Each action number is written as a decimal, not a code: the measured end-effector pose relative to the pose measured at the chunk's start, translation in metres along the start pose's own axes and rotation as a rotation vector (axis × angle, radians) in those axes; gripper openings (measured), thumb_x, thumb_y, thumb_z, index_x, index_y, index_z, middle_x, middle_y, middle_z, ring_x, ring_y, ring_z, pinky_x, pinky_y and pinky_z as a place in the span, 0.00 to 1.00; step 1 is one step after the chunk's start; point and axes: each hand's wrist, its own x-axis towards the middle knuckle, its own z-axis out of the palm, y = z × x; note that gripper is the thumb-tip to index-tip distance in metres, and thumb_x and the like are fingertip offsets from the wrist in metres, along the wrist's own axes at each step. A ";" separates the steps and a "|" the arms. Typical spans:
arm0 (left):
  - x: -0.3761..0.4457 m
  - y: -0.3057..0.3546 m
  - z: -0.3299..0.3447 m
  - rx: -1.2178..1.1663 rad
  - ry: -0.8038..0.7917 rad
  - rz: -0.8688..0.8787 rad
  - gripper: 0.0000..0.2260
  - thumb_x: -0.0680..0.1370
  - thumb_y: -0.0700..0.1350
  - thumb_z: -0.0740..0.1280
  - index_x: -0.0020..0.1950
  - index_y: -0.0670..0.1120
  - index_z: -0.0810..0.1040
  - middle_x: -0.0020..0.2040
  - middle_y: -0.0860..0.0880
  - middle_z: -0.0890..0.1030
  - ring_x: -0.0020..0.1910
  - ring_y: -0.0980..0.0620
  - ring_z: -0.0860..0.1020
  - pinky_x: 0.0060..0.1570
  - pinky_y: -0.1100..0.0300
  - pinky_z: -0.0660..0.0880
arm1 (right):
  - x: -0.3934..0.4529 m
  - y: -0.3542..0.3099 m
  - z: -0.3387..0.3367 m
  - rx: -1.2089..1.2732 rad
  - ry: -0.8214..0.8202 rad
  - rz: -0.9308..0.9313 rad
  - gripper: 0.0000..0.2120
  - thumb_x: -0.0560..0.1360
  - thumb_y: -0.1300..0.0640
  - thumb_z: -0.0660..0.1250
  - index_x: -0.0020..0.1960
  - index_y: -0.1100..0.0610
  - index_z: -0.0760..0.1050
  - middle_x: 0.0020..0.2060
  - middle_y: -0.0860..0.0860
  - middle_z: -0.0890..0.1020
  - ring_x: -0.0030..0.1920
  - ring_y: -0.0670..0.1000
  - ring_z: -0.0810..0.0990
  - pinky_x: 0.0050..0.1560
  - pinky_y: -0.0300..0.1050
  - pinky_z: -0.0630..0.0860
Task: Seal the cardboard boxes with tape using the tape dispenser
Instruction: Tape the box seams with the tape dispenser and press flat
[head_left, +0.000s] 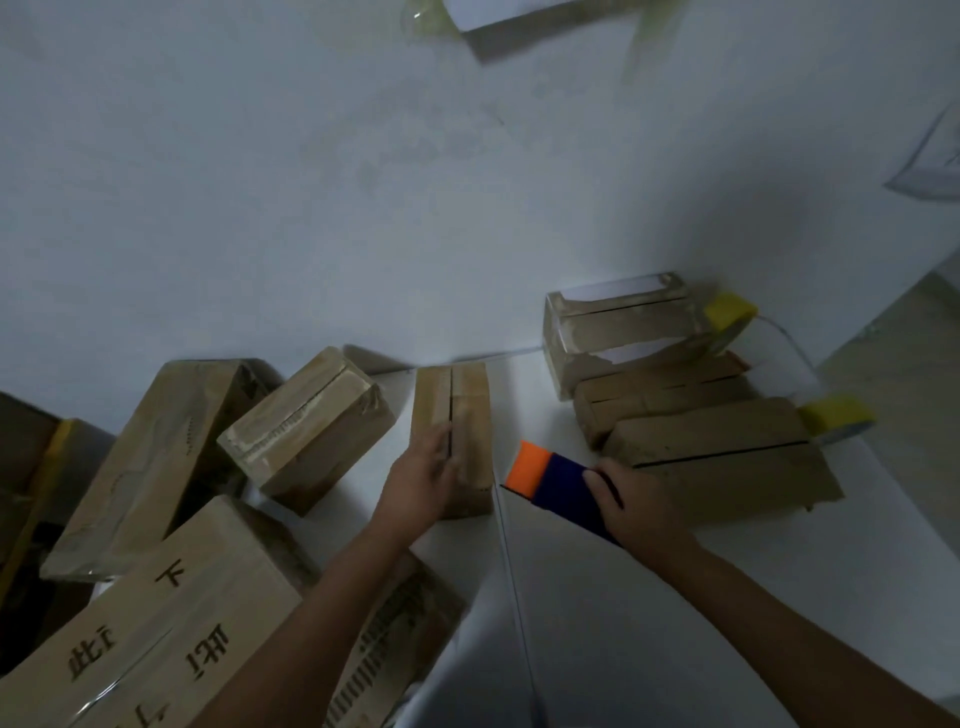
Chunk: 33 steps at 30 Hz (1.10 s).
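Altogether seven cardboard boxes (452, 415), one tape dispenser (561, 480), two hands.

The left hand (423, 470) is motion-blurred at the fingers, so its grip on the narrow upright cardboard box (470, 410) cannot be read. The right hand (631, 506) hides the rear of the blue-and-orange tape dispenser (558, 475). The large printed cardboard box (171, 618) runs off the bottom edge, and the white paper sheet (493, 13) off the top.

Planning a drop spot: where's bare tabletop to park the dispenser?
Bare white tabletop lies between the forearms, below the blue-and-orange tape dispenser, and between the narrow upright cardboard box and the right-hand box stack. Crowded: the left-side box pile.
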 end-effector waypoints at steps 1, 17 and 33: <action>-0.001 0.008 0.001 -0.206 -0.027 -0.131 0.18 0.82 0.49 0.64 0.71 0.51 0.72 0.66 0.47 0.78 0.59 0.53 0.78 0.59 0.60 0.74 | 0.003 -0.005 -0.004 0.034 0.014 -0.015 0.13 0.82 0.53 0.57 0.47 0.59 0.76 0.36 0.53 0.80 0.34 0.48 0.77 0.35 0.41 0.72; -0.005 0.039 -0.013 -0.930 -0.304 -0.559 0.08 0.79 0.47 0.68 0.47 0.46 0.85 0.44 0.49 0.86 0.41 0.58 0.83 0.40 0.65 0.76 | 0.019 -0.025 -0.015 0.058 -0.045 -0.097 0.13 0.82 0.53 0.58 0.49 0.59 0.77 0.38 0.49 0.79 0.35 0.42 0.76 0.32 0.29 0.64; -0.005 0.050 -0.003 -1.009 -0.355 -0.589 0.07 0.81 0.45 0.65 0.51 0.42 0.79 0.43 0.45 0.85 0.44 0.52 0.84 0.48 0.59 0.81 | 0.018 -0.036 -0.017 0.135 -0.089 -0.103 0.13 0.83 0.54 0.56 0.53 0.60 0.76 0.42 0.51 0.81 0.38 0.43 0.78 0.37 0.32 0.69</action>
